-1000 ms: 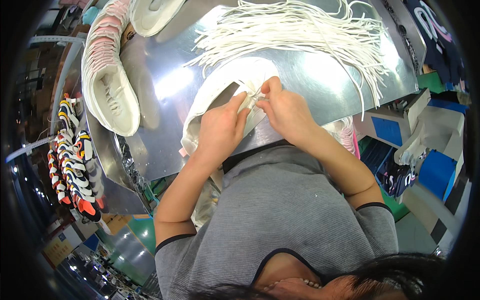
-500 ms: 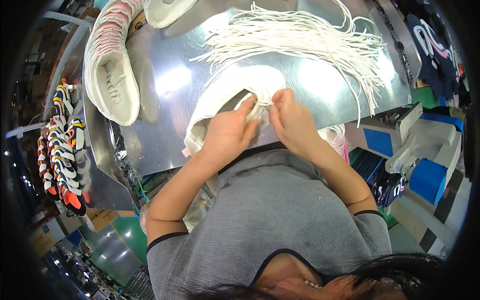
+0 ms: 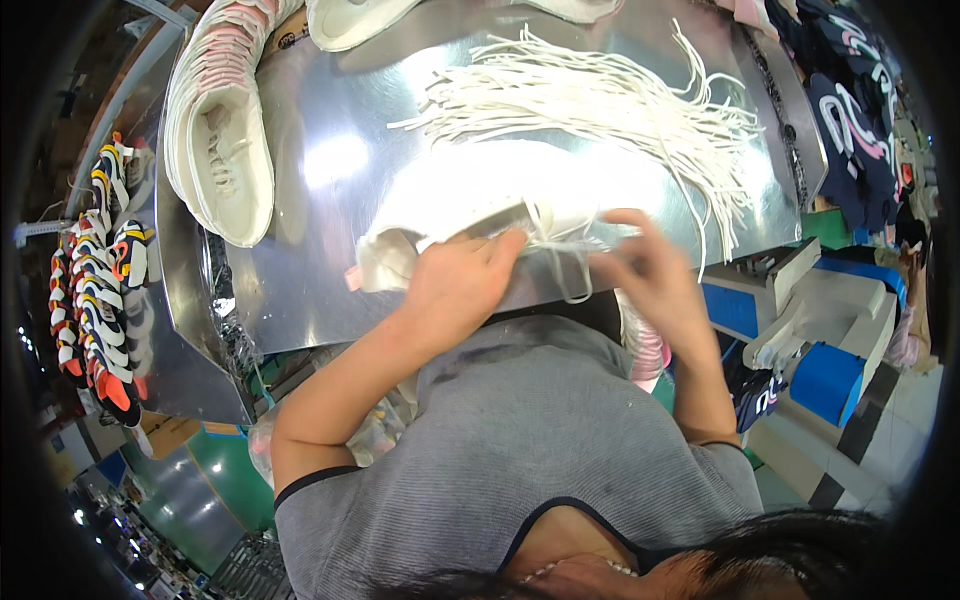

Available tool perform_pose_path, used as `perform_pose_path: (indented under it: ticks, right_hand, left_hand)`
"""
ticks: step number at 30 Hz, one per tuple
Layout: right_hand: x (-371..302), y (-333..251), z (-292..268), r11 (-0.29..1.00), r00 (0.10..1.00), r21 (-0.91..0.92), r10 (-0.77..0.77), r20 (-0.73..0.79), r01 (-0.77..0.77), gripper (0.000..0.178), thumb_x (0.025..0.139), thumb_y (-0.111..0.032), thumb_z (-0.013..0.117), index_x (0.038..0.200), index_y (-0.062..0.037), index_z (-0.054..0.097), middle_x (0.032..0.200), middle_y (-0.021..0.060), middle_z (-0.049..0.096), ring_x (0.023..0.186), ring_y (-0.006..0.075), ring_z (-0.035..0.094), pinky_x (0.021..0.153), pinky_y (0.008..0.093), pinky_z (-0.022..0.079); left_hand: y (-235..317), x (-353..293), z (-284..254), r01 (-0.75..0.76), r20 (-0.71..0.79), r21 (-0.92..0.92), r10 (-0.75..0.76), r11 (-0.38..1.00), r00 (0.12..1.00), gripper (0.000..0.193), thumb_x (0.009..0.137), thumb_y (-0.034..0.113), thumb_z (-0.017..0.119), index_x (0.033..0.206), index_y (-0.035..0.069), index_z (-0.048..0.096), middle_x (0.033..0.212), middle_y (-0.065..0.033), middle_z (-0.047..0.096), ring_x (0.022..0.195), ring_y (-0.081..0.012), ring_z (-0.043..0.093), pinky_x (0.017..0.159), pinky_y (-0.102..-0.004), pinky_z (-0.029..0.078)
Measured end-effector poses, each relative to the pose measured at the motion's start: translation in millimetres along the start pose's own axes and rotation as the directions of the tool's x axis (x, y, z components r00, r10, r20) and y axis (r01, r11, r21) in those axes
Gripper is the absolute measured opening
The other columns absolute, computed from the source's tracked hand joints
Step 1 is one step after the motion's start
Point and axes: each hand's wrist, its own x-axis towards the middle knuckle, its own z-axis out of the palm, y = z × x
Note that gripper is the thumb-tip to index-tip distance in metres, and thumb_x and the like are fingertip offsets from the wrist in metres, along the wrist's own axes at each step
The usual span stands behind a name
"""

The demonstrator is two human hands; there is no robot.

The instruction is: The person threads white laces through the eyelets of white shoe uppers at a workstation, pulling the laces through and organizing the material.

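A white shoe upper (image 3: 450, 195), overexposed along its far side, lies on its side at the table's near edge. My left hand (image 3: 460, 280) is closed on the near rim of its opening, thumb toward the lacing area. Thin white lace (image 3: 578, 285) hangs in a loop from that area, with strands reaching toward my right hand (image 3: 650, 270). That hand is off the upper, just to its right, and smeared by motion. Thumb and forefinger look apart, but whether a strand sits between the fingers is unclear.
A pile of white laces (image 3: 590, 95) lies across the far side of the metal table (image 3: 300, 290). Nested white and pink uppers (image 3: 220, 130) curve along the left. More white uppers (image 3: 360, 22) lie at the far edge. A grey machine with blue panels (image 3: 830, 380) stands at right.
My right hand has pulled away from the upper to the right, and a lace loop now hangs out. The upper has tipped over toward me. My left hand keeps its hold.
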Motion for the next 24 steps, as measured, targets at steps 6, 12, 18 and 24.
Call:
perform_pose_path:
  ticks: [6, 12, 18, 24]
  right_hand:
    - [62, 42, -1, 0.835, 0.985, 0.523, 0.156, 0.073, -0.171, 0.046, 0.082, -0.018, 0.082, 0.115, -0.0065, 0.052, 0.081, -0.0007, 0.062, 0.065, 0.0064, 0.054, 0.055, 0.0215, 0.042]
    - [76, 13, 22, 0.814, 0.974, 0.542, 0.221, 0.045, -0.21, 0.055, 0.084, -0.014, 0.08, 0.129, -0.0028, 0.051, 0.09, 0.0064, 0.067, 0.076, 0.0097, 0.061, 0.065, 0.0235, 0.048]
    - [77, 15, 28, 0.803, 0.966, 0.538, 0.199, 0.164, -0.257, 0.042, 0.087, -0.012, 0.077, 0.12, -0.0006, 0.053, 0.1, 0.0077, 0.066, 0.089, 0.0113, 0.062, 0.078, 0.0253, 0.051]
    - [72, 20, 35, 0.752, 0.96, 0.602, 0.161, 0.229, -0.27, 0.039, 0.088, -0.01, 0.076, 0.117, -0.0009, 0.052, 0.103, 0.0075, 0.064, 0.09, 0.0113, 0.061, 0.079, 0.0254, 0.051]
  left_hand:
    - [-10, 11, -13, 0.119, 0.134, -0.238, -0.089, 0.964, 0.987, 0.029, 0.093, 0.02, 0.06, 0.116, 0.004, 0.064, 0.107, -0.0111, 0.071, 0.095, -0.0255, 0.07, 0.075, -0.0332, 0.056]
    - [-56, 31, -19, 0.854, 0.823, -0.513, -0.234, 0.087, 0.518, 0.054, 0.096, 0.052, 0.061, 0.128, 0.009, 0.066, 0.128, -0.0113, 0.064, 0.123, -0.0231, 0.055, 0.108, -0.0317, 0.038]
    - [-63, 40, -23, 0.891, 0.873, -0.455, -0.205, -0.009, 0.443, 0.034, 0.09, 0.044, 0.072, 0.107, 0.014, 0.074, 0.111, -0.0027, 0.069, 0.108, -0.0153, 0.059, 0.095, -0.0257, 0.044]
    - [-55, 31, -7, 0.832, 0.824, -0.554, -0.16, -0.029, 0.544, 0.026, 0.09, 0.038, 0.074, 0.101, 0.014, 0.074, 0.103, 0.0013, 0.068, 0.099, -0.0117, 0.058, 0.089, -0.0244, 0.044]
